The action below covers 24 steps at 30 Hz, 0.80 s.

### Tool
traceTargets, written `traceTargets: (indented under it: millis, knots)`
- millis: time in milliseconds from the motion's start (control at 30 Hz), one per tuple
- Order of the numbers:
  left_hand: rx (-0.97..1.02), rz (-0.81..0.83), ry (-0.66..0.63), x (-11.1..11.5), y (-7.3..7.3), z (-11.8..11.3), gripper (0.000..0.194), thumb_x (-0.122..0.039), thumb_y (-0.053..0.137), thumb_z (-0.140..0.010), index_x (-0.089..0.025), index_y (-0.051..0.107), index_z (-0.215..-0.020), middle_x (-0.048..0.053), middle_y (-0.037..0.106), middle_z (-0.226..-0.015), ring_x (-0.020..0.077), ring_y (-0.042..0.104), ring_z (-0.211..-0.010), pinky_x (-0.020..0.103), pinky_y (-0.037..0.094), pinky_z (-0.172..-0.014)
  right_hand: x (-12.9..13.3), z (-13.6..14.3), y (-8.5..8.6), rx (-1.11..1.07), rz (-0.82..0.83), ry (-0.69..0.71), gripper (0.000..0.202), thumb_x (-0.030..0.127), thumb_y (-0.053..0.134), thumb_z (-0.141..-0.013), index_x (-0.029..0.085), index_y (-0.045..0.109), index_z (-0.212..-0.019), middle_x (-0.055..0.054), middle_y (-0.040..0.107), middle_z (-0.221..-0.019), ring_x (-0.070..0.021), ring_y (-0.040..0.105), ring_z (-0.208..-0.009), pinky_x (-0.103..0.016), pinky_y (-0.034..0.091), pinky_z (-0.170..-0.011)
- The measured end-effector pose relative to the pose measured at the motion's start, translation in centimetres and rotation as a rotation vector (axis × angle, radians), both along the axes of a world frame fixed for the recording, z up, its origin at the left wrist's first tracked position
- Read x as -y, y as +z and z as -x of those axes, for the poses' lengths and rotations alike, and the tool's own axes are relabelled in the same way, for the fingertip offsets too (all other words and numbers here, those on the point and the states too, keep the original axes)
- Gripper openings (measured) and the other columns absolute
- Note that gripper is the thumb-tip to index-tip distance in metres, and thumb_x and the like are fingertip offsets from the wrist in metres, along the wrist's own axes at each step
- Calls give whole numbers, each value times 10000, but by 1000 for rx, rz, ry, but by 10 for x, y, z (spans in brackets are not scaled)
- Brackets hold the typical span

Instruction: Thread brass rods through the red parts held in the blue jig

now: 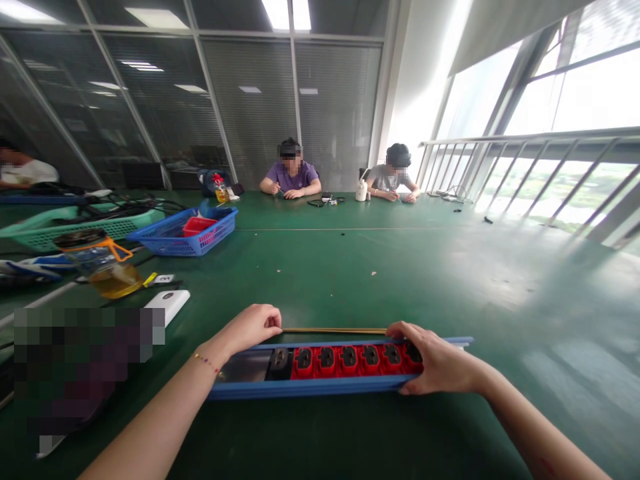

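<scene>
A long blue power strip housing (320, 386) lies crosswise in front of me on the green table. Red socket modules with black faces (349, 360) sit in a row in its channel, and a black module (279, 364) is at their left. The channel's left part shows bare grey metal. Just behind the housing run thin brass-coloured strips (335, 331). My left hand (257, 325) pinches their left end. My right hand (435, 358) is wrapped over the housing's right part, thumb on the near side, fingers at the far edge, where the strips' right end is hidden.
At left are a white power bank (173, 303), a jar of yellowish liquid (115, 273), a blue basket (200, 248) holding a red box, and a green basket (45, 230) with cables. Two people sit across the green table (320, 280); a white bottle (362, 191) stands between them.
</scene>
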State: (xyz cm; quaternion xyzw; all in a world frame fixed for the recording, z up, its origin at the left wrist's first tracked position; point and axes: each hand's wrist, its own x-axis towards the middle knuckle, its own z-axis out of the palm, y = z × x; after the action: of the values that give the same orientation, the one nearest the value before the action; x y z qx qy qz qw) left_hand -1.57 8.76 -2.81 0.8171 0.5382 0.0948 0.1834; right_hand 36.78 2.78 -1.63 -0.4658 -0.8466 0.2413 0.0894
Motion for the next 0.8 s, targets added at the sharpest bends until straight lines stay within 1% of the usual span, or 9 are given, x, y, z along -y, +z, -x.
traceTargets:
  millis: [167, 233, 300, 367, 400, 467, 567, 667, 800]
  knots:
    - [-5, 36, -29, -8, -5, 2, 219, -399, 534, -728, -197, 613, -701, 0, 617, -702, 135, 566, -638, 213, 378, -558, -7, -1, 9, -6, 60, 53, 825, 496, 730, -518, 237, 397, -1227, -90, 462, -1222, -276, 459, -1081, -361, 382, -906]
    - [-13, 48, -25, -8, -5, 2, 231, -415, 541, -721, -197, 612, -693, 0, 614, -698, 137, 565, -637, 214, 378, -556, -15, -2, 17, -30, 120, 117, 783, 484, 716, -563, 233, 396, -1233, -79, 488, -1201, -253, 485, -1059, -326, 409, -880]
    - [-34, 40, -16, -7, -3, 2, 239, -423, 543, -717, -197, 610, -678, 4, 612, -712, 141, 567, -649, 219, 385, -564, -26, -3, 24, -65, 128, 145, 600, 472, 636, -680, 226, 445, -1193, -64, 538, -1142, -218, 515, -1021, -292, 427, -852]
    - [-51, -2, -14, -5, -1, 1, 220, -414, 556, -708, -203, 616, -704, 12, 614, -769, 151, 574, -704, 228, 403, -605, -41, -4, 26, -66, 39, 98, 380, 458, 512, -791, 216, 534, -1083, -53, 587, -1054, -196, 541, -965, -288, 434, -826]
    - [-51, -26, -18, -5, 0, 1, 206, -404, 568, -701, -209, 622, -739, 16, 617, -812, 158, 577, -748, 233, 412, -640, -48, -3, 25, -37, -12, 68, 340, 451, 491, -805, 211, 566, -1033, -52, 606, -1012, -196, 555, -931, -293, 440, -808]
    - [-44, -47, -31, -4, 2, 0, 205, -381, 583, -696, -224, 628, -820, 18, 623, -882, 166, 576, -819, 242, 420, -706, -61, -2, 17, 61, -63, 51, 305, 417, 556, -755, 210, 604, -974, -44, 635, -949, -199, 579, -863, -294, 454, -765]
    - [-57, -16, -49, -4, 3, -1, 186, -350, 564, -721, -232, 638, -844, 12, 643, -857, 159, 587, -795, 237, 420, -707, -73, 3, 3, 187, -52, 87, 236, 289, 615, -675, 219, 641, -899, -17, 669, -861, -180, 605, -767, -256, 468, -687]
    - [-97, -26, -69, -2, 2, -3, 154, -320, 529, -745, -243, 649, -804, 2, 650, -805, 150, 588, -743, 229, 408, -669, -76, 11, -4, 249, -82, 82, 211, 176, 559, -657, 228, 654, -839, 3, 683, -790, -158, 615, -706, -220, 456, -618]
    - [-126, -44, -70, 3, 4, -6, 171, -290, 488, -760, -244, 645, -809, 7, 640, -801, 143, 579, -721, 226, 400, -650, -74, 20, -4, 334, -142, 56, 296, 84, 500, -619, 249, 652, -812, 18, 688, -769, -156, 621, -687, -215, 423, -582]
